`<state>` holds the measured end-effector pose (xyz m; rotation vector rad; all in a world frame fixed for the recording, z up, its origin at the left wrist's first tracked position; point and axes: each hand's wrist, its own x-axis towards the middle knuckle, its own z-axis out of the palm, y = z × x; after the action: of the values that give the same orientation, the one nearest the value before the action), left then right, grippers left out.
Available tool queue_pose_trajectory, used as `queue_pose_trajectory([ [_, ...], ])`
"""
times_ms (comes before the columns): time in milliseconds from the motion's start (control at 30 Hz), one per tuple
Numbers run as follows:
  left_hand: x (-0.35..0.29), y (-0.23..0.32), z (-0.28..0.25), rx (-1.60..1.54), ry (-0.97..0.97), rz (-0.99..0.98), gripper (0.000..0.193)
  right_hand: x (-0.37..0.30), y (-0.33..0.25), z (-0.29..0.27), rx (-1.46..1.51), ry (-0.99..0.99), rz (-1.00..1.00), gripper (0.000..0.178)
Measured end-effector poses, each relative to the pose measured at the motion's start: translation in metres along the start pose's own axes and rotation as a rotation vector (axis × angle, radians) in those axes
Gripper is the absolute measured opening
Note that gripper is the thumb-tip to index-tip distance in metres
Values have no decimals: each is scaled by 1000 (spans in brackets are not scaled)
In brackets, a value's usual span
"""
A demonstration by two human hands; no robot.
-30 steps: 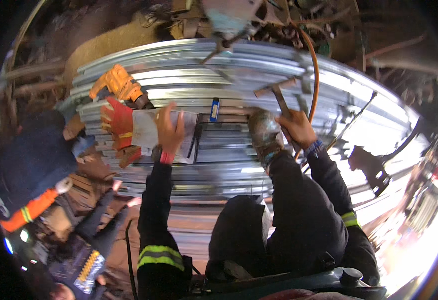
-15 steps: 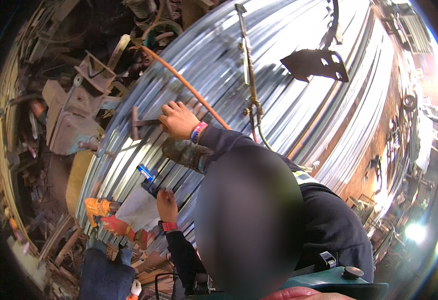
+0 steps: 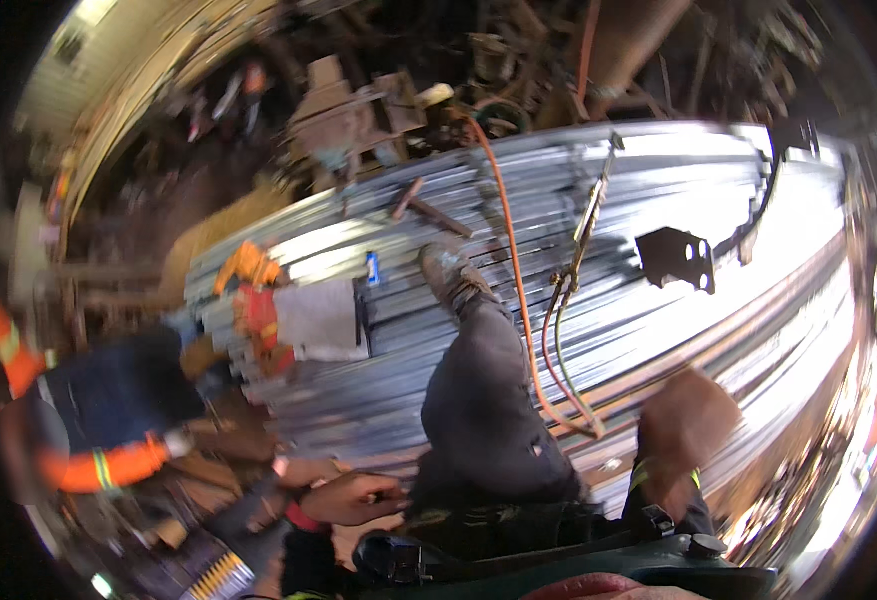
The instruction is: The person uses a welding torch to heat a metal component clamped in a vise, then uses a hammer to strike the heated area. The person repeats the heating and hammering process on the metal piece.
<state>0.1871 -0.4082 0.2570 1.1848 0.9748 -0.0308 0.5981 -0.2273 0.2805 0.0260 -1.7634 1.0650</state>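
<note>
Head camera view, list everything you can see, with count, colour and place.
stack of ribbed galvanised metal sheets: one, silver, centre to right
orange hose: one, runs down over the sheets
cutting torch: one, metal, lying on the sheets beside the hose
hammer: one, dark, upper sheets
small blue can: one, left of the boot
grey sheet of paper: one, sheets' left end
co-worker's sleeve: orange with reflective bands, lower left
boot: grey, on the sheets
left hand: bottom, by the thigh
right hand: blurred, lower right

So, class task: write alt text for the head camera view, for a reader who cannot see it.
A person sits on a stack of corrugated metal sheets, left hand by the thigh and right hand blurred, both empty. One boot rests beside an orange hose; a co-worker crouches at left.
</note>
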Motion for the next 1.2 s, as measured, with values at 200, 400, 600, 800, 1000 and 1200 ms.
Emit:
queue_pose_trajectory([
  [200,-128,-24,123,-362,91,114,16,126,-135,24,18,-613,-539,16],
  [400,-165,-72,186,-173,377,-79,14,175,-230,77,-206,-850,-765,13],
  [600,-200,-78,264,-305,425,264,27,168,-262,107,-179,-875,-909,11],
  [800,-210,-100,311,-207,290,51,47,155,-290,121,-181,-879,-998,10],
  [1000,-197,-100,325,-163,272,-11,47,135,-318,131,-274,-869,-1053,10],
  [1200,-165,-95,312,-57,309,-58,48,99,-281,144,111,-919,-1055,18],
])
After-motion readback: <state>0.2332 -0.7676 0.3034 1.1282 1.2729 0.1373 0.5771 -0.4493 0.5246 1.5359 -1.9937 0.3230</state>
